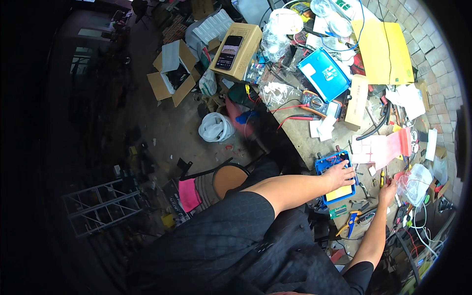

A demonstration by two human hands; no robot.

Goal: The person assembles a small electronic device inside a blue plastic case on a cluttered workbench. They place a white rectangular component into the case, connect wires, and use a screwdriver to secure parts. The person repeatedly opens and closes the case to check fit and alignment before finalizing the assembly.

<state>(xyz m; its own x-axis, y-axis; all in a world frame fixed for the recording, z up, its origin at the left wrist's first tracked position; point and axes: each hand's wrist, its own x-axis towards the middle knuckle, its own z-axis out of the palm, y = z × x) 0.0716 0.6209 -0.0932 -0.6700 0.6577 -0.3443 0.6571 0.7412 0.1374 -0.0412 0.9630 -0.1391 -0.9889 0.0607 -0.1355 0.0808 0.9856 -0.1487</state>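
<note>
My left hand (339,176) lies across an open blue plastic case (343,198), fingers stretched over its edge and inside. Wires and small parts show in the case's far end, and a yellow panel lies in its near end. Farther right, my right hand (388,192) is closed at the tabletop. Whatever its fingers hold is too small to make out. Just beside those fingertips is a yellow-handled screwdriver (382,179). Pliers with blue and orange handles (352,223) lie nearer to me, next to a small green circuit board (338,212).
Farther back on the cluttered bench (304,135) are a multimeter (314,103) with red leads, a blue lid (324,74) and a long carton (356,103). A phone (229,51) rests on a cardboard box (250,37). Clear plastic bags (417,184) lie right of my right hand. A white bucket (216,128) stands on the floor.
</note>
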